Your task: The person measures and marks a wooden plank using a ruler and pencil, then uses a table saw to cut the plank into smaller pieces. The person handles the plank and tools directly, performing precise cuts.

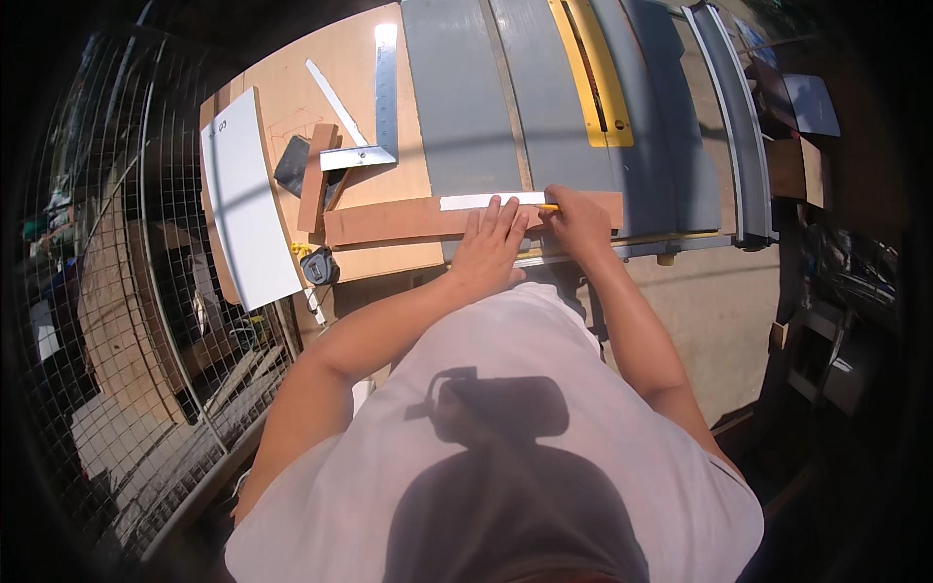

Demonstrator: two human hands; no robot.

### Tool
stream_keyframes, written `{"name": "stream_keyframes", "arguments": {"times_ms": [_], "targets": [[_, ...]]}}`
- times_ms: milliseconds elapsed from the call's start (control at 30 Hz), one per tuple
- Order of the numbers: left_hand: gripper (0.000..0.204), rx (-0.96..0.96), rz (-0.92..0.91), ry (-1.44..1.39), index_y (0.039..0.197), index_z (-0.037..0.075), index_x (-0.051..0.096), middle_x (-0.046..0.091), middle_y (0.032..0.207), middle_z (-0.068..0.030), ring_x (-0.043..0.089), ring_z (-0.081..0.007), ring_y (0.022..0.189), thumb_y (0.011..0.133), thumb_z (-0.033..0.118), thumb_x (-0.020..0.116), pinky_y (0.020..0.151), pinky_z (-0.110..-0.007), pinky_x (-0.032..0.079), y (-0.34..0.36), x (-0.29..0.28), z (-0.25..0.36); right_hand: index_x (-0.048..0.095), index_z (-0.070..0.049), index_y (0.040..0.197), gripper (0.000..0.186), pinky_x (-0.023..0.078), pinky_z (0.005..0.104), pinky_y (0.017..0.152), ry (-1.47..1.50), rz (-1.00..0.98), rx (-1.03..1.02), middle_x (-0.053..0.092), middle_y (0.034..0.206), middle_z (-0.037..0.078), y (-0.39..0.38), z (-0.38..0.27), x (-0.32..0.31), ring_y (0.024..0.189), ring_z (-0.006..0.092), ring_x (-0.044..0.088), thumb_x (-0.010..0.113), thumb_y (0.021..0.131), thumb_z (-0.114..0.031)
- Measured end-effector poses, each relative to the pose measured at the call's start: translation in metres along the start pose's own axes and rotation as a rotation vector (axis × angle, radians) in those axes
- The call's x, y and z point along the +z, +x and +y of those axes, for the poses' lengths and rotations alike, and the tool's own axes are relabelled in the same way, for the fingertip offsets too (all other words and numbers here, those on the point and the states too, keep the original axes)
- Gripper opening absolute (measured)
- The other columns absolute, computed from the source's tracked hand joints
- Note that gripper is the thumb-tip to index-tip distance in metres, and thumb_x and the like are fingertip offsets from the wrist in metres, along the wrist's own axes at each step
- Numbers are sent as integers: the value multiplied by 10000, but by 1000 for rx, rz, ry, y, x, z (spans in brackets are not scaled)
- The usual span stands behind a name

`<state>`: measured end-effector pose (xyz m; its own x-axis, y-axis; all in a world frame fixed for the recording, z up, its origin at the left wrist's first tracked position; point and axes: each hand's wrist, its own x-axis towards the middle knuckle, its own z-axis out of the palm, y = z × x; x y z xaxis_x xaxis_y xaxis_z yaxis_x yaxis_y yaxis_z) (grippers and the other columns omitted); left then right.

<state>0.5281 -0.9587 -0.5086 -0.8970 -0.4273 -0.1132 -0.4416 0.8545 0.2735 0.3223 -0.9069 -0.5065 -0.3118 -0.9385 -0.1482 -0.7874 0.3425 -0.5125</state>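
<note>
1. The tabletop (457, 117) lies beneath and ahead of my left fingers (492, 216) and right fingers (564, 199), grey around them and pale wood farther left.
2. The white board (243, 209) lies well to the left of both sets of my fingers, along the tabletop's left side.
3. The long brown plank (389, 222) runs crosswise directly under my fingers, reaching out past them on both sides.
4. The yellow slotted plate (595, 83) is set in the grey surface, ahead of my right fingers and a little to their right.
5. The metal square (386, 102) lies ahead and to the left of my left fingers, its long blade pointing away from me.
6. The short brown block (316, 180) sits left of my left fingers, near the plank's left end.
7. The white strip (466, 203) lies on the plank; my left fingers, slightly apart and stretched flat, reach onto it and the wood. Its right end is just beside my right fingers.
8. The tape measure (319, 265) rests to the left of my left fingers, near the tabletop's front edge.
9. The yellow pencil (549, 207) is pinched in my right fingers, its tip leftward at the strip's right end; I cannot tell whether it touches.
</note>
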Motion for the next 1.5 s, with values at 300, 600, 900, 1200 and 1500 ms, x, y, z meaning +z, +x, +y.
{"name": "stream_keyframes", "arguments": {"times_ms": [300,600,900,1200,1500], "targets": [[982,-67,43,3,1493,-5,399,374,1536,-190,366,-416,1378,764,512,804,1095,-609,289,13,8,10,699,-148,1131,276,514,456,674,-14,359,-35,658,829,78,-21,44,-7,802,316,671,712,856,-161],[749,-67,202,-55,1404,73,528,473,1382,-129,428,-339,1329,799,436,780,1036,-534,346,32,11,7,689,-133,991,161,467,451,642,-40,372,-158,585,738,75,-31,45,5,726,302,616,732,838,-155],[291,-127,312,-312,1077,78,727,660,1057,-107,616,-315,992,798,145,778,910,-441,480,55,10,-37,710,-163,1120,251,548,398,722,2,209,12,735,952,55,-16,44,-17,879,285,703,721,870,-174],[242,-204,231,-427,1013,43,748,663,1020,-137,616,-340,971,787,122,779,893,-433,504,66,-4,-29,739,-187,1096,202,550,393,737,11,181,126,744,968,39,-12,36,-18,903,276,705,697,906,-243],[222,-258,194,-467,993,26,746,654,1002,-148,611,-347,967,793,123,765,883,-440,501,69,-7,-24,740,-200,1050,186,536,457,722,56,212,119,727,901,78,-3,37,-17,876,324,699,668,879,-209]]}}
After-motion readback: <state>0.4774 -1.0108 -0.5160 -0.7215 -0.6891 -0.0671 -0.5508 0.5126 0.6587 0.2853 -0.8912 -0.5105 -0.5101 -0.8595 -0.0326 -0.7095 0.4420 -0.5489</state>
